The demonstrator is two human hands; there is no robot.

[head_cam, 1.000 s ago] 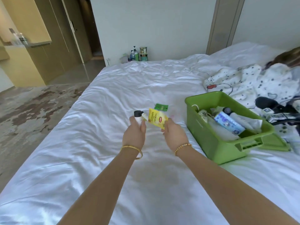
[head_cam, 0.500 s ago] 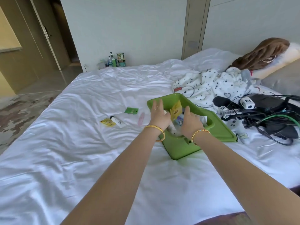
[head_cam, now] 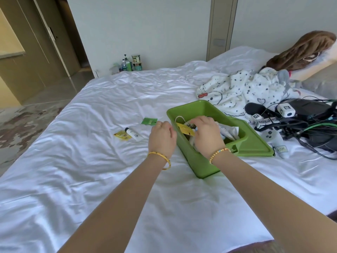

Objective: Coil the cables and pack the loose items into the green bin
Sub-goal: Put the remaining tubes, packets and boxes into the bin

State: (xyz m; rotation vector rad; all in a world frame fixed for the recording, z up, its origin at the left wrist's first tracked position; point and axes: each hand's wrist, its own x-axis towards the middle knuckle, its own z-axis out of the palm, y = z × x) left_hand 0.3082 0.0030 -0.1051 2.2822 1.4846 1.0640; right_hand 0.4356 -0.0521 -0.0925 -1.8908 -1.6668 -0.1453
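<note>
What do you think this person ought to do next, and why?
Probably let the yellow packet drop into the green bin, since the right hand holds it over the bin's contents. Then the left hand, which looks empty beside the rim, could reach for the small tube, yellow sachet and green sachet lying on the sheet.

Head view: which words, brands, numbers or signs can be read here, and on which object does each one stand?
None can be read with certainty.
Yellow paper sachet over the green plastic bin: red logo, blurred.
Yellow sachet lying on the white sheet: print blurred.
Green sachet: print too small.
White tube with black cap: text too small.
White cubes: black square patterns, no words.
</note>
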